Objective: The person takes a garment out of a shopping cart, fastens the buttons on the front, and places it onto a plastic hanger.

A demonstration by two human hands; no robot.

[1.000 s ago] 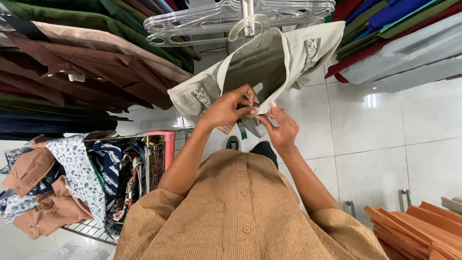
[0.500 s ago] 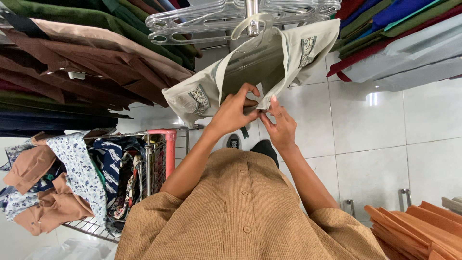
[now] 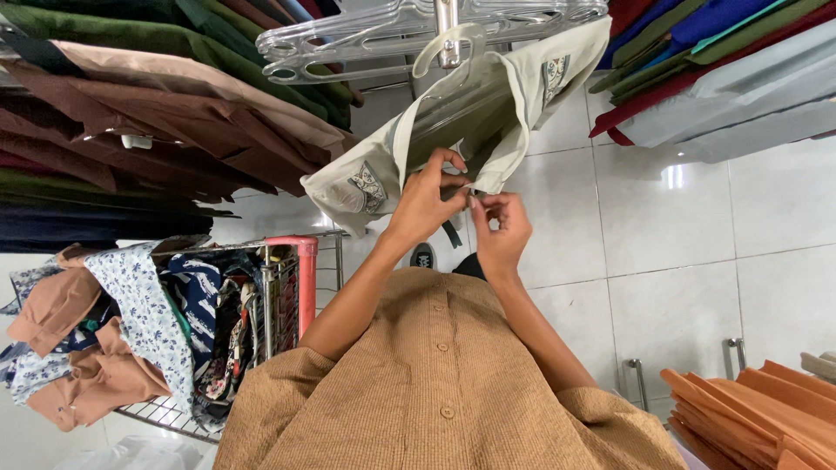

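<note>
While both hands meet at the front of a hanging shirt, the scene reads so:

Left fingers (image 3: pixel 448 174): closed in a pinch on the shirt's front edge.
Right fingers (image 3: pixel 488 202): pinched shut on the same edge — touching the left hand (image 3: pixel 427 202).
Right hand (image 3: pixel 503 231): just below the cloth.
Shirt (image 3: pixel 522 83): pale cream, printed patches on the sleeves, hanging on a clear hanger (image 3: pixel 453 87) from the rail overhead.
Nearby: wire cart (image 3: pixel 279 305) of patterned clothes at left — folded orange cloth (image 3: pixel 749 409) at lower right.
</note>
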